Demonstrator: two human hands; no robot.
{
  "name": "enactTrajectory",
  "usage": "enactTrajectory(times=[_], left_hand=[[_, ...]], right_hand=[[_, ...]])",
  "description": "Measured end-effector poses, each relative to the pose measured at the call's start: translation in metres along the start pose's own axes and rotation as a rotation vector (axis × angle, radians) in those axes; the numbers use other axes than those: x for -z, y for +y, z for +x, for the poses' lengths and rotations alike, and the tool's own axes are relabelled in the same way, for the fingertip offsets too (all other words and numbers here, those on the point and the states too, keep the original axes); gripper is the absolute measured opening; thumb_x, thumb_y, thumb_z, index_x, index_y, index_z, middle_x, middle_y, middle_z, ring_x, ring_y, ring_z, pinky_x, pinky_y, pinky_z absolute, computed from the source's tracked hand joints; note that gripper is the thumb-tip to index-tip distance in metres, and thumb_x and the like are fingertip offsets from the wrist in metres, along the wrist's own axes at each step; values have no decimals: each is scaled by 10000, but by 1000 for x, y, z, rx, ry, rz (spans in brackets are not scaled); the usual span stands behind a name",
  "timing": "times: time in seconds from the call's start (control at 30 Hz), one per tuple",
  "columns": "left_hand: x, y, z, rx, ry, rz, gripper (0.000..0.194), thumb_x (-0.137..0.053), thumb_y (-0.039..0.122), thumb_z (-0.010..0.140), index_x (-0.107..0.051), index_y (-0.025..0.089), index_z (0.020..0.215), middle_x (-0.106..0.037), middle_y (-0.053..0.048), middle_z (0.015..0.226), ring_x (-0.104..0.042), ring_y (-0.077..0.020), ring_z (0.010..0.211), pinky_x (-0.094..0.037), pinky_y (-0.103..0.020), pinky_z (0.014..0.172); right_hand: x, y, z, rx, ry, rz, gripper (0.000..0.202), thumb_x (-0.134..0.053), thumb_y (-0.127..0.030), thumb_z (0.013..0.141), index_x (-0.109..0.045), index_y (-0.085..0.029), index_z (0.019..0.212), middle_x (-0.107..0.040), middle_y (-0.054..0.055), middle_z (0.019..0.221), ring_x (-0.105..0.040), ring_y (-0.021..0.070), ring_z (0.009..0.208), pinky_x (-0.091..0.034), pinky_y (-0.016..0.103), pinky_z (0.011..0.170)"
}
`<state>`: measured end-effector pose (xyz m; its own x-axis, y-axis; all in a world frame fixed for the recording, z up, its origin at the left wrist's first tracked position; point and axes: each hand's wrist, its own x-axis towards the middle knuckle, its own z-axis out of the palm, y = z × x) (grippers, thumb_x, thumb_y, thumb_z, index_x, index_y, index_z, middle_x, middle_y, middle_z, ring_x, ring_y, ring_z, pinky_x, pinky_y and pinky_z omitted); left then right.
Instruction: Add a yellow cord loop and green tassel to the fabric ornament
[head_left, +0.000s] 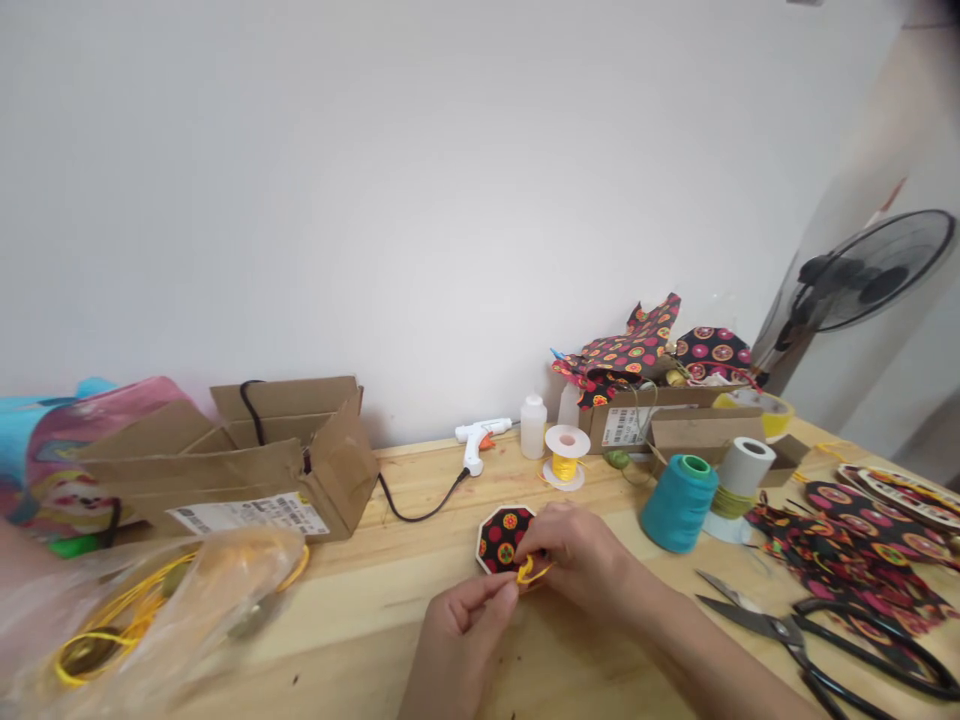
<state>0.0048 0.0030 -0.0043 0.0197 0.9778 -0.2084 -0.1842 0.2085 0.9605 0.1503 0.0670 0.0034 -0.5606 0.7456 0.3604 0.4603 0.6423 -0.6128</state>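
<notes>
Between my two hands is a looped yellow cord. My left hand pinches it between thumb and forefinger from the near side. From the right, my right hand has its fingers closed on the same cord, and its fingertips are partly hidden. Just behind the cord lies an octagonal piece with a pale rim, covered in black fabric with round red, orange and green patterns. My right hand overlaps its right edge. Whether the cord is fastened to this piece I cannot tell.
Black-handled scissors lie open at right, near fabric scraps. A teal thread cone, a yellow cord spool, a bottle and a glue gun stand behind. A cardboard box and a plastic bag are left.
</notes>
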Motion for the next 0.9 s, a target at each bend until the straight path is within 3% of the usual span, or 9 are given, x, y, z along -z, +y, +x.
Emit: enactTrajectory(times=[0.07, 0.17, 0.27, 0.37, 0.5, 0.63, 0.77, 0.9], left_hand=[[-1, -1, 2, -45, -27, 103, 242, -634, 353, 621, -696, 143, 723, -610, -4, 579, -513, -152, 646, -388, -229, 606], [-2, -2, 5, -54, 11, 165, 250, -605, 362, 642, -682, 136, 716, -585, 15, 552, -476, -121, 567, -346, -202, 526], [-4, -2, 6, 44, 49, 147, 261, -607, 387, 617, -644, 135, 672, -414, 82, 371, -303, -59, 359, -212, -178, 376], [-5, 1, 7, 146, 36, 112, 236, -596, 392, 608, -591, 157, 614, -241, 132, 308, -150, -40, 298, -107, -186, 341], [-5, 3, 8, 97, -7, 227, 216, -566, 345, 647, -622, 136, 644, -313, 104, 378, -212, -47, 347, -153, -188, 366], [-3, -2, 9, 67, -78, 316, 241, -524, 321, 690, -644, 116, 729, -484, 39, 525, -369, -86, 490, -277, -195, 470], [-3, -7, 10, 42, -139, 316, 273, -498, 344, 713, -645, 132, 800, -461, 37, 495, -435, -134, 562, -318, -222, 529], [-5, -5, 8, 21, -92, 314, 285, -505, 366, 709, -655, 141, 799, -455, 33, 479, -444, -145, 558, -328, -227, 533]], right_hand=[[-2, 7, 0, -4, 20, -9, 200, -568, -56, 649, -660, -205, 746, -654, 23, 719, -545, 159, 703, -386, 259, 653], [2, 8, -2, 37, -9, 5, 254, -611, -114, 638, -632, -211, 872, -644, 29, 829, -548, 160, 756, -397, 250, 680], [9, 1, -3, 143, -145, 66, 303, -623, -170, 661, -601, -215, 960, -628, 29, 903, -549, 153, 804, -398, 235, 714], [12, -3, 0, 209, -253, 161, 265, -603, -245, 716, -607, -210, 979, -620, 41, 918, -555, 144, 806, -399, 222, 706], [8, 5, 0, 177, -229, 301, 208, -497, -279, 804, -657, -156, 855, -635, 49, 767, -566, 114, 693, -403, 189, 626], [-1, 11, -8, 38, -129, 297, 212, -516, -283, 790, -658, -135, 740, -623, 30, 645, -544, 97, 587, -385, 170, 540], [-7, 7, -11, -99, -62, 192, 217, -527, -287, 775, -640, -143, 658, -596, 6, 574, -506, 88, 516, -344, 168, 471], [-9, 1, -9, -147, -23, 131, 223, -520, -284, 777, -627, -156, 630, -574, -15, 539, -471, 81, 492, -320, 168, 458]])
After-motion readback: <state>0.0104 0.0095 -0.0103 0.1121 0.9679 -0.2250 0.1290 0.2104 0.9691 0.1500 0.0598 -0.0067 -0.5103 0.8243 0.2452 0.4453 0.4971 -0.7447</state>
